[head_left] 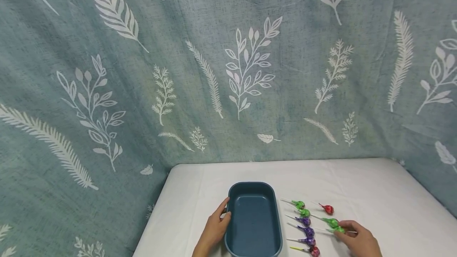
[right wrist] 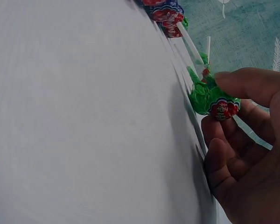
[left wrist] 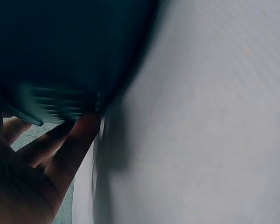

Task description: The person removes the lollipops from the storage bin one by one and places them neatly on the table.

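Note:
A deep blue rectangular pan (head_left: 252,221) stands on the white table. At its left side my left hand (head_left: 216,227) grips the pan, and in the left wrist view its fingers (left wrist: 74,144) touch a ridged part under the rim. To the right of the pan, my right hand (head_left: 360,241) pinches a green-wrapped lollipop (head_left: 338,230). The right wrist view shows the thumb (right wrist: 242,84) on that wrapper. Just beyond lies another green lollipop (head_left: 331,222), close against the held one. A short white stick (head_left: 352,232) shows by the right fingers; its other end is hidden.
Between pan and right hand runs a column of lollipops: green ones (head_left: 300,204) at the back, purple ones (head_left: 308,231), then a red one (head_left: 315,251) with a yellow stick. Another red lollipop (head_left: 327,209) lies farther right. A leaf-patterned green-blue cloth (head_left: 200,102) hangs behind the white table (head_left: 192,193).

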The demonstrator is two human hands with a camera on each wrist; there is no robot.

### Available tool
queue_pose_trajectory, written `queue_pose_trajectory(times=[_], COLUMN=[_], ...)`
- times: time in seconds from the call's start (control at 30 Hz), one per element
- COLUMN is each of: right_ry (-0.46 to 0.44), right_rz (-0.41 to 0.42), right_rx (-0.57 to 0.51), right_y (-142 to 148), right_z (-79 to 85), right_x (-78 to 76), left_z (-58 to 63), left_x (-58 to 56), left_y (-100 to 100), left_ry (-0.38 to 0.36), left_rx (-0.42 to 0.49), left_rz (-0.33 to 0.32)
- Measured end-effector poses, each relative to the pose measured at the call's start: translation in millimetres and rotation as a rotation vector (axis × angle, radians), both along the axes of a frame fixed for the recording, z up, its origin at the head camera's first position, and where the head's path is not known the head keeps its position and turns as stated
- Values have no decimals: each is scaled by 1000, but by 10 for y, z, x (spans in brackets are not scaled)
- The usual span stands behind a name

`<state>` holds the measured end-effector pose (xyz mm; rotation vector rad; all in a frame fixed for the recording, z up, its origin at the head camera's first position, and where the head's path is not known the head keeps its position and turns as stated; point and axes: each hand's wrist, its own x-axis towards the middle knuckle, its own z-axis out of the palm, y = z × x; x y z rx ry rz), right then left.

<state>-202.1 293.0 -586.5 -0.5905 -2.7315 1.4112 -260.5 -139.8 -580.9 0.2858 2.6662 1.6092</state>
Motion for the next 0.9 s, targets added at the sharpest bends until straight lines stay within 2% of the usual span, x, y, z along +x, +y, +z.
queue_pose_trajectory(times=[0.43, 0.9], right_ry=[-11, -48], right_rz=[17, 38], right_rx=[83, 68], right_y=[-7, -11], right_z=[-36, -2], right_x=[2, 36], left_z=[8, 8], left_x=[10, 15], left_y=[19, 16], left_ry=[1, -3], left_rx=[-7, -12], left_rz=[7, 8])
